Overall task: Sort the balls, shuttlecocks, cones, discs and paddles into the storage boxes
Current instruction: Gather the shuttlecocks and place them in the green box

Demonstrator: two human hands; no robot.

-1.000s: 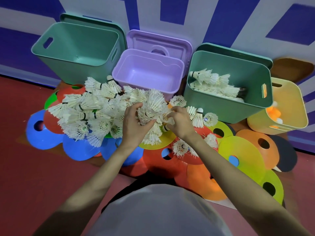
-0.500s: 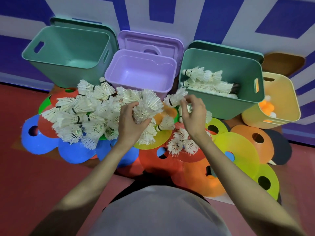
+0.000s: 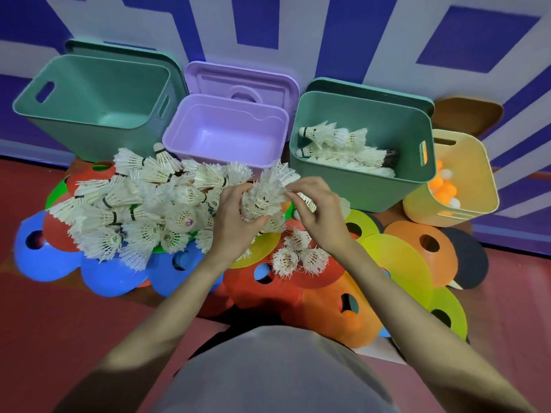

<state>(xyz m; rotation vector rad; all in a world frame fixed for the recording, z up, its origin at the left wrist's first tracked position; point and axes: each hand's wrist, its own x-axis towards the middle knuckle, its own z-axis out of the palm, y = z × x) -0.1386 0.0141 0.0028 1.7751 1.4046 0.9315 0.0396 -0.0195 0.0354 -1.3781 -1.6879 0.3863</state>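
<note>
Shuttlecocks [image 3: 134,210] bury discs [image 3: 396,263] (purple box [image 3: 226,138] behind).

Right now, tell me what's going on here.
A person is sorting sports gear on the floor. The left hand grips a bunch of shuttlecocks, and the right hand pinches its feathers. A green box already holds shuttlecocks, the yellow box holds balls, and the purple box is empty. A big pile of shuttlecocks still lies on the discs.
</note>
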